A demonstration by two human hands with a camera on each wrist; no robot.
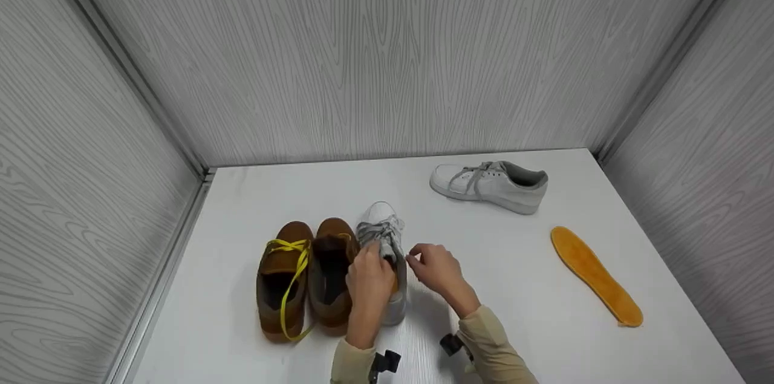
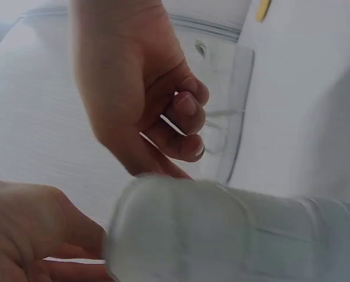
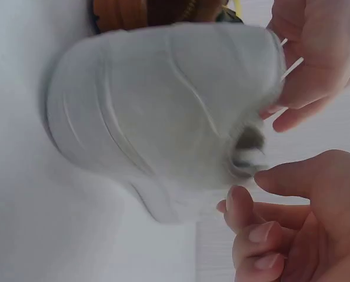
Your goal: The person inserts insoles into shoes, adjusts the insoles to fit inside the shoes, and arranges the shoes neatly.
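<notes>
A white sneaker (image 1: 380,213) with grey laces stands on the table, its toe pointing away. My left hand (image 1: 369,278) lies over its opening, fingers holding the shoe near the tongue. A strip of orange insole shows inside, partly hidden by that hand. Just right of the sneaker is my right hand (image 1: 436,268), fingers loosely curled, fingertips close to the collar. In the right wrist view the sneaker's heel (image 3: 145,106) fills the middle, with the right thumb tip right at the opening's edge.
A pair of brown shoes stands close on the left: the left brown shoe (image 1: 284,260) has a loose yellow lace, the other brown shoe (image 1: 338,308) sits beside the sneaker. Another white sneaker (image 1: 493,187) lies back right. An orange insole (image 1: 595,275) rests at far right.
</notes>
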